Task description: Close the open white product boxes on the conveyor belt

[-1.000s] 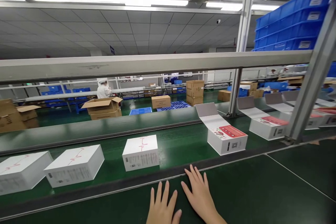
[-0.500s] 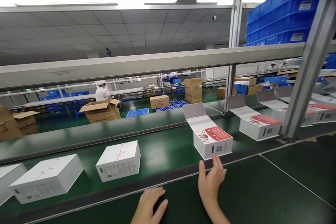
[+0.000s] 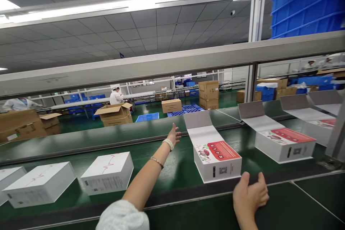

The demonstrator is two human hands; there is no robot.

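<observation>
On the green conveyor belt (image 3: 172, 183) stands a white box with a red printed panel (image 3: 218, 158), its long lid folded open toward the far side. My left hand (image 3: 174, 136) reaches over the belt beside that raised lid, fingers spread, holding nothing. Near the box's front right corner is my right hand (image 3: 250, 194), thumb and fingers apart with nothing between them. Another open box (image 3: 285, 143) sits to the right. Closed white boxes (image 3: 107, 172) with a red zigzag line stand on the left.
A metal post (image 3: 336, 133) rises at the right edge, and a rail (image 3: 161, 64) crosses above the belt. Blue crates (image 3: 307, 7) are stacked at upper right. Beyond the belt are cartons (image 3: 113, 115) and a person in white (image 3: 115, 96).
My left hand has moved forward over the belt to the open lid. My right hand has shifted right. The view has shifted, and the closed boxes appear farther left.
</observation>
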